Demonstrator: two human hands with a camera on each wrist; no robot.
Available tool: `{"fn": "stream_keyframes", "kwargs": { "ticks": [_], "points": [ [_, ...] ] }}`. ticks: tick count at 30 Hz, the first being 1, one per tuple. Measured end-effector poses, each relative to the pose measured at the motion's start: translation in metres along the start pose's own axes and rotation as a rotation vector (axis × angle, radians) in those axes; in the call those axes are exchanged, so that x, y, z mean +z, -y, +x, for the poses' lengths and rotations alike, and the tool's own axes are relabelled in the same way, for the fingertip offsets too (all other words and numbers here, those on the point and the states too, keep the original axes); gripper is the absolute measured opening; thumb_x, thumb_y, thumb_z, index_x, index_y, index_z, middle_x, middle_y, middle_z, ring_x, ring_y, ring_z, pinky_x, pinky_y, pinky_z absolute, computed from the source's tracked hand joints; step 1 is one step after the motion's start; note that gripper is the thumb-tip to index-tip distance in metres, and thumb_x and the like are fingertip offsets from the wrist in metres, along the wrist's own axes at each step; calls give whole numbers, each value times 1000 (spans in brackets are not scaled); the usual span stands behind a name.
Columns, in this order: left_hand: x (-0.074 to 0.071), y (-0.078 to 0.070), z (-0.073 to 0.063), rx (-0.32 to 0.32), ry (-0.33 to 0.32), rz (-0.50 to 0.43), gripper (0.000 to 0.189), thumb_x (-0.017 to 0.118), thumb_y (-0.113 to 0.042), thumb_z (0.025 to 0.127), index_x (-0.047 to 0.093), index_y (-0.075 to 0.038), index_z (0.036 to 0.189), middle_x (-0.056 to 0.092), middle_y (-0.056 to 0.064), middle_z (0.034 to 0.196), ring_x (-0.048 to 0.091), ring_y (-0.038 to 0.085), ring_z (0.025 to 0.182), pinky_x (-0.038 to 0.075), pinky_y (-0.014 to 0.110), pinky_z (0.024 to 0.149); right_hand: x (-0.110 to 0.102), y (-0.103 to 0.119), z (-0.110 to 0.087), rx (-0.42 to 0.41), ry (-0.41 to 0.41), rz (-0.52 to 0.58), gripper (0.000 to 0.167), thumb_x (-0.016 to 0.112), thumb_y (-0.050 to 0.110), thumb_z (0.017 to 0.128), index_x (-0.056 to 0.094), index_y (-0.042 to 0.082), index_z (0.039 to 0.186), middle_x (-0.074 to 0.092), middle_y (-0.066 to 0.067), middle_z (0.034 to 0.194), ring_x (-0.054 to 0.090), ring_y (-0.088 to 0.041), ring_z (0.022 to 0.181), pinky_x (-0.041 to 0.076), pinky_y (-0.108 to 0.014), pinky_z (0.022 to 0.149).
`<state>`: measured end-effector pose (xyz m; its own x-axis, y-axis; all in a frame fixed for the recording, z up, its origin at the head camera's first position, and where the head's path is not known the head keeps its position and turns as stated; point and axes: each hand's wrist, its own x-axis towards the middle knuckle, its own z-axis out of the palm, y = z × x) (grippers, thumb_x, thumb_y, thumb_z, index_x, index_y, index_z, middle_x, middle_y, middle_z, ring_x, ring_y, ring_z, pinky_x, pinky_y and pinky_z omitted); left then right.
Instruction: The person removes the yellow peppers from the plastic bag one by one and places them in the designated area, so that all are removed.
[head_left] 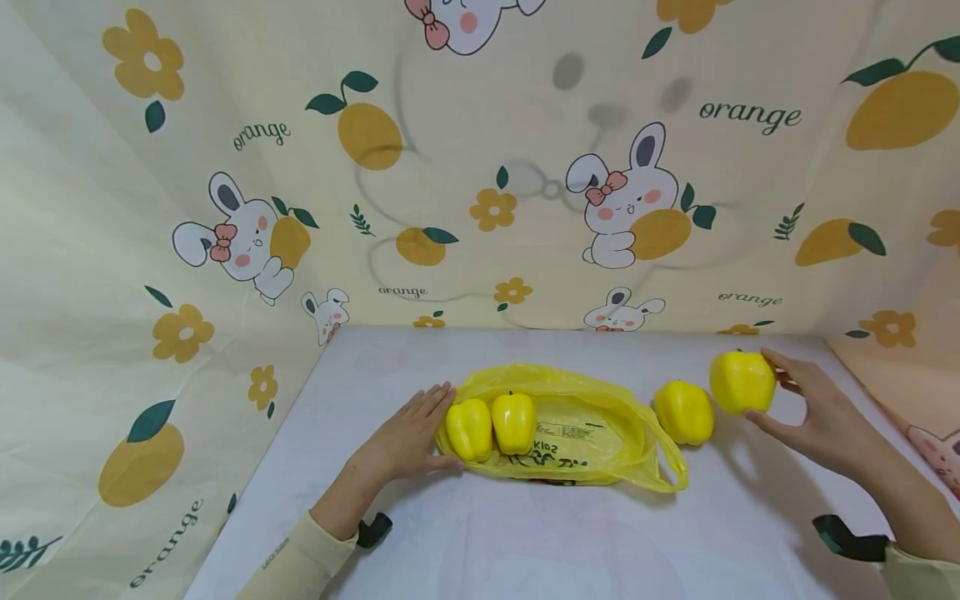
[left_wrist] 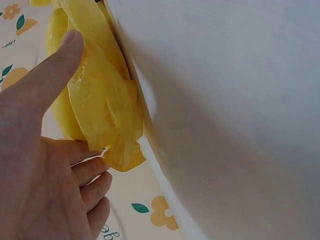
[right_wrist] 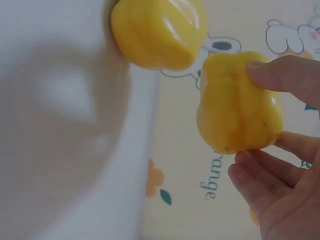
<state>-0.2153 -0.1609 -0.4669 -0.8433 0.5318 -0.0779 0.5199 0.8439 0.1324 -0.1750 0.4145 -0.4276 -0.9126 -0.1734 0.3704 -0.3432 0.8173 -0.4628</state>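
Note:
A yellow plastic bag (head_left: 592,467) lies on its side on the table, with two yellow bell peppers (head_left: 514,423) at its left end. My left hand (head_left: 405,433) rests against that end, thumb low at the near edge and fingers stretched along the far side. In the left wrist view the thumb lies over the crumpled bag (left_wrist: 102,100). My right hand (head_left: 817,412) pinches another yellow bell pepper (head_left: 741,382) between thumb and fingertips, held up above the table, as the right wrist view shows. Just left of it, a loose bell pepper (head_left: 684,412) sits by the bag's handle.
The white table (head_left: 570,550) carries all of this. A cream cloth (head_left: 465,250) printed with rabbits, flowers and oranges hangs behind it and along both sides. Dark wrist mounts (head_left: 847,540) stick out from both wrists.

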Motion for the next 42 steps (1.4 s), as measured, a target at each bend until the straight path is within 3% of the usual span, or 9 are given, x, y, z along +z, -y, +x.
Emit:
{"fn": "stream_keyframes", "kwargs": {
  "ticks": [17, 32, 33, 35, 36, 38, 39, 40, 42],
  "points": [
    [-3, -2, -2, 8, 4, -7, 117, 77, -66, 90, 23, -1, 170, 21, 14, 178, 21, 31, 165, 15, 47, 136, 7, -17, -7, 58, 77, 7, 102, 93, 9, 82, 32, -10, 161, 44, -40, 139, 51, -59, 114, 25, 12, 80],
    [-2, -1, 0, 12, 3, 13, 117, 76, -69, 90, 23, -1, 170, 21, 13, 178, 21, 31, 165, 15, 47, 136, 18, -29, -10, 50, 113, 28, 99, 92, 8, 83, 33, -12, 159, 45, -40, 141, 51, -57, 116, 24, 12, 83],
    [-2, -1, 0, 13, 3, 13, 117, 76, -69, 90, 23, -1, 170, 21, 13, 178, 21, 31, 165, 15, 47, 136, 19, -30, -10, 50, 115, 27, 99, 92, 8, 83, 33, -13, 159, 45, -41, 141, 51, -57, 116, 35, 9, 85],
    [-2, 0, 0, 12, 3, 12, 117, 76, -69, 90, 23, -1, 170, 21, 13, 178, 21, 31, 165, 15, 47, 136, 20, -31, -11, 57, 122, 21, 99, 93, 9, 83, 33, -13, 159, 45, -41, 141, 51, -57, 116, 37, 8, 84],
    [-2, -1, 0, 12, 2, 10, 117, 76, -68, 90, 23, -1, 170, 21, 13, 178, 21, 31, 165, 15, 47, 136, 21, -32, -11, 60, 127, 20, 99, 92, 9, 83, 32, -13, 159, 44, -42, 141, 51, -58, 116, 48, 0, 87],
    [-2, -1, 0, 11, 1, 10, 117, 76, -68, 90, 23, -1, 170, 21, 13, 178, 22, 31, 165, 16, 47, 136, 22, -33, -11, 69, 135, 12, 99, 93, 10, 83, 32, -13, 159, 44, -42, 142, 52, -58, 116, 51, -2, 87],
    [-2, -1, 0, 10, 2, 9, 117, 76, -68, 90, 23, -1, 170, 21, 13, 178, 22, 31, 165, 16, 47, 136, 23, -33, -11, 75, 141, 7, 100, 93, 11, 83, 32, -13, 159, 44, -42, 142, 52, -58, 116, 59, -15, 90],
    [-2, -1, 0, 9, 4, 11, 117, 76, -68, 90, 23, -1, 170, 21, 13, 178, 21, 31, 165, 15, 47, 136, 23, -33, -11, 81, 145, 1, 100, 93, 11, 83, 32, -13, 159, 44, -42, 143, 52, -58, 116, 59, -16, 91],
    [-1, 0, 0, 9, 2, 9, 117, 76, -68, 90, 23, -1, 170, 21, 13, 178, 22, 31, 165, 16, 47, 136, 25, -33, -11, 91, 158, -6, 101, 93, 11, 83, 31, -13, 159, 44, -42, 142, 52, -58, 116, 62, -46, 95]
  ]
}}
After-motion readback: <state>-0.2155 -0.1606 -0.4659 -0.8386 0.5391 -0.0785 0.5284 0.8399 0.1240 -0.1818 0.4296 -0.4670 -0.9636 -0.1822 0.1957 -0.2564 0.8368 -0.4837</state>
